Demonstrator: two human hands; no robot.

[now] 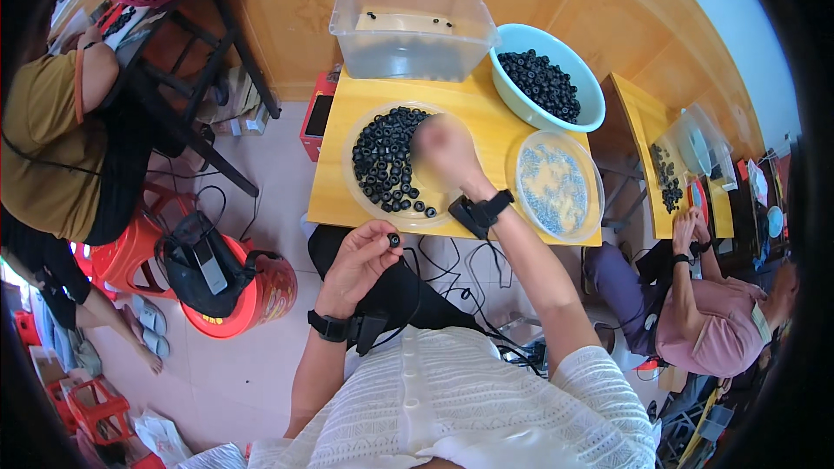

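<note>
Above the near edge of the yellow table (326,200), my left hand (352,265) pinches a small black ring-shaped part (393,241) with a hole in its middle. My right hand (447,155) is over the right side of a clear round tray (351,181) and is smeared by motion; its fingers and anything in them cannot be made out. Many loose black ring-shaped parts (382,152) are heaped in the left half of that tray. Right of my right wrist lies another clear round tray (519,195) with small bluish-grey pieces (556,191) scattered in it.
A clear plastic bin (408,65) stands at the table's back. Beside it, a pale teal bowl (512,78) holds many black parts. Co-workers sit left (52,139) and right (708,330). A black bag (204,260) sits on a red bucket (261,304). Cables (460,282) hang below the table.
</note>
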